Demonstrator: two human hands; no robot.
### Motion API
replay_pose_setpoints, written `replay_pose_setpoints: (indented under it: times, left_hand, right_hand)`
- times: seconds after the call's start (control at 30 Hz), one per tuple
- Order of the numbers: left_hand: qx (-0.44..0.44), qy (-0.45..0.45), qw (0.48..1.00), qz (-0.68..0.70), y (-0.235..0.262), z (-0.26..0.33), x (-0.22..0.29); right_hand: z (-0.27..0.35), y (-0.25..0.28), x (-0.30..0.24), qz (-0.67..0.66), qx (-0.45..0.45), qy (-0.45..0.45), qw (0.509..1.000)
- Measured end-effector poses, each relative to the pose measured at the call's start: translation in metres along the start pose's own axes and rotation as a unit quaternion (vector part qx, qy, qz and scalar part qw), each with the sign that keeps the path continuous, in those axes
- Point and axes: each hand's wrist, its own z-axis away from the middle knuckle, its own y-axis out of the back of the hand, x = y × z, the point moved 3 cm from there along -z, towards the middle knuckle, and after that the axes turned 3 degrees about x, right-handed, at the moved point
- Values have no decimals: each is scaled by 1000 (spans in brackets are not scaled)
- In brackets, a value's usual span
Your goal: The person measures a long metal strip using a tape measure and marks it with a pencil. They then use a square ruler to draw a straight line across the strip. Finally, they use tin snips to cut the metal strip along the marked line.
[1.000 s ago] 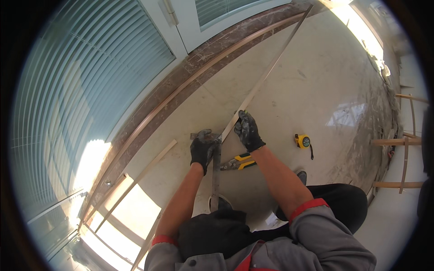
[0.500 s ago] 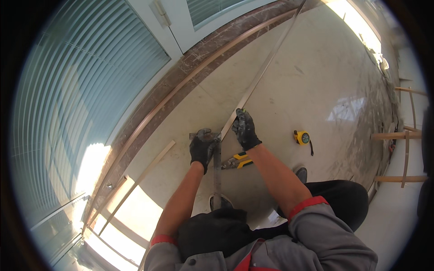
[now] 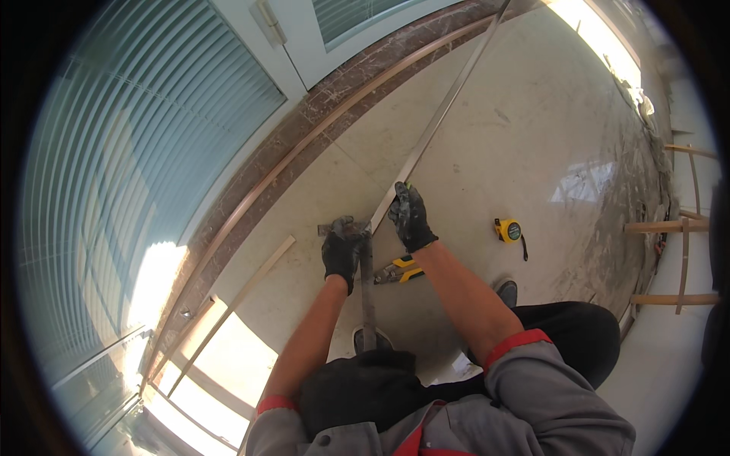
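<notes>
A long, thin light-coloured strip (image 3: pixel 449 106) slants from between my hands to the far doorway side. My right hand (image 3: pixel 411 219), in a black dusty glove, is closed on the strip near its near end; a small greenish bit shows at its fingertips, too small to name. My left hand (image 3: pixel 341 252), gloved alike, is closed on a grey metal square (image 3: pixel 368 292). The square's short arm shows left of that hand, and its long blade runs down toward my shoe. The strip's near end meets the square beside my left fingers.
Yellow-and-black handled pliers or snips (image 3: pixel 399 270) lie just right of the square. A yellow tape measure (image 3: pixel 508 231) rests farther right. Another narrow strip (image 3: pixel 236 308) lies at left, near the brown stone sill (image 3: pixel 304 140). Wooden sticks (image 3: pixel 669 226) stand along the right edge.
My left hand has shifted slightly right and down, and more of the square's short arm shows beside it. My right hand and the strip have barely moved.
</notes>
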Motion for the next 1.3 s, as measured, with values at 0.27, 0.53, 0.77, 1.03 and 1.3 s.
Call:
replay_pose_setpoints:
  times: [0.27, 0.53, 0.77, 1.03, 1.3]
  left_hand:
    - [-33, -21, 987, -154, -6, 13, 9]
    - [-65, -13, 984, -163, -6, 13, 6]
    - [-46, -20, 988, -149, -9, 13, 5]
    - [-15, -55, 990, -131, -16, 11, -15]
    - [-6, -48, 991, -123, -17, 10, -9]
  right_hand:
    - [-2, 13, 0, 41, 42, 6, 998]
    - [4, 11, 2, 36, 49, -12, 998]
    - [-1, 16, 9, 40, 52, -3, 998]
    - [-6, 22, 7, 109, 36, -26, 993]
    - [-10, 21, -16, 588, 46, 162, 791]
